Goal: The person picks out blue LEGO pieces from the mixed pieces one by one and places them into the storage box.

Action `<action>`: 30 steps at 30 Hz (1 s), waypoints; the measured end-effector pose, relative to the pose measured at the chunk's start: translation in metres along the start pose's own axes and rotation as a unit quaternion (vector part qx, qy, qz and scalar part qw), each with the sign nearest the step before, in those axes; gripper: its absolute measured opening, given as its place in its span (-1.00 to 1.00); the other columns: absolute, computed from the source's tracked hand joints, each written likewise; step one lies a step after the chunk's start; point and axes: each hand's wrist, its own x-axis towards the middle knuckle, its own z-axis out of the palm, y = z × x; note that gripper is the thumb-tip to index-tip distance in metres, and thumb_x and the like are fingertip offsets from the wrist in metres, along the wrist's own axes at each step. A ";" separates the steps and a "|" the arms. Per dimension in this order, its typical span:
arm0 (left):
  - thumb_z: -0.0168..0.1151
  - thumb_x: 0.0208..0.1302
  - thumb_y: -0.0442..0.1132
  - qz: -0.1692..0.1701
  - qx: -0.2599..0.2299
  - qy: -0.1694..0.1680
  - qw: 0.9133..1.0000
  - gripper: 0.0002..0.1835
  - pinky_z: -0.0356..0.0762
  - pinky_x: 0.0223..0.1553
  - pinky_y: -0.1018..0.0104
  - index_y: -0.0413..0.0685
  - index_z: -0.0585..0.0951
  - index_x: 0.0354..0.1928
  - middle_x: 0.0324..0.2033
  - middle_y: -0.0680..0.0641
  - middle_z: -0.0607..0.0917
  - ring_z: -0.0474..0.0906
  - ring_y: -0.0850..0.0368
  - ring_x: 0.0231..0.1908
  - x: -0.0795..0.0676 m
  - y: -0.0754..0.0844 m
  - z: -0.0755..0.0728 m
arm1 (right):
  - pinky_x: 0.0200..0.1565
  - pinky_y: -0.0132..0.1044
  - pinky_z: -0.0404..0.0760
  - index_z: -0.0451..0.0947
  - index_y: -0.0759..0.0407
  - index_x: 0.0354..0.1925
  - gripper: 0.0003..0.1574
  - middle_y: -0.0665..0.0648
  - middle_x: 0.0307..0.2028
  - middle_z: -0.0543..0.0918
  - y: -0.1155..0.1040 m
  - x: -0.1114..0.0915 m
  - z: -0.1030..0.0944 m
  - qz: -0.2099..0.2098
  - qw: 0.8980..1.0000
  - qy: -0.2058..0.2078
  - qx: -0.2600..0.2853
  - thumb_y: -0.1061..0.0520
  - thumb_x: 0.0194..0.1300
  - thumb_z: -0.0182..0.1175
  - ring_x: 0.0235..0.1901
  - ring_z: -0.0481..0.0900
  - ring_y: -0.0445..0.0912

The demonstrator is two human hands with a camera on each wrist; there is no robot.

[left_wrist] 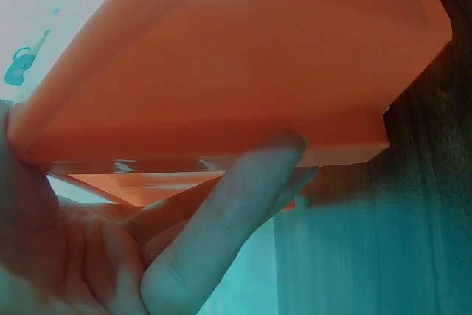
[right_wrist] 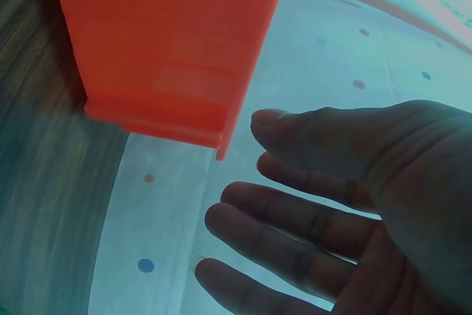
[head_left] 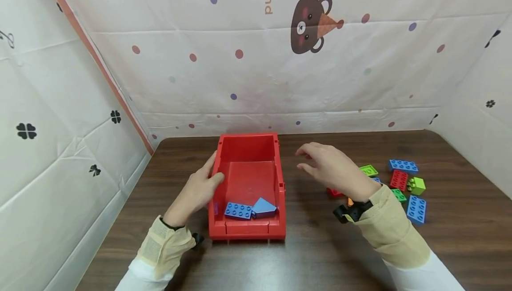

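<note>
A red plastic bin [head_left: 281, 171] sits on the table, seen from above in the head view. Inside, at its near end, lie a blue studded brick [head_left: 238, 211] and a blue wedge-shaped block [head_left: 264, 207]. My left hand [head_left: 195, 194] grips the bin's left wall, thumb over the rim and fingers along the outside. To the right of the bin, my right hand [head_left: 335, 169] hovers apart from it, fingers spread and loosely bent, holding nothing. The right wrist view shows the bin's outer side [right_wrist: 169, 49] beyond those fingertips.
Loose bricks lie right of my right hand: a blue brick [head_left: 402, 166] at the back, a red one [head_left: 398, 180], a lime one [head_left: 417, 186] and another blue one [head_left: 417, 209]. My right forearm partly covers several more. A printed cloth [head_left: 240, 77] hangs behind the table.
</note>
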 end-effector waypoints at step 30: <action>0.03 0.48 -0.14 0.007 0.011 0.011 1.000 -0.17 0.78 -0.34 0.04 0.22 0.04 0.73 0.10 -0.33 0.66 0.72 -0.16 -0.23 -0.001 -0.001 0.000 | 0.01 0.15 0.71 0.64 0.32 0.15 -0.56 0.28 -0.02 0.75 0.028 -0.016 -0.026 0.060 0.998 -0.006 0.014 0.15 0.40 0.43 -0.11 0.71 0.11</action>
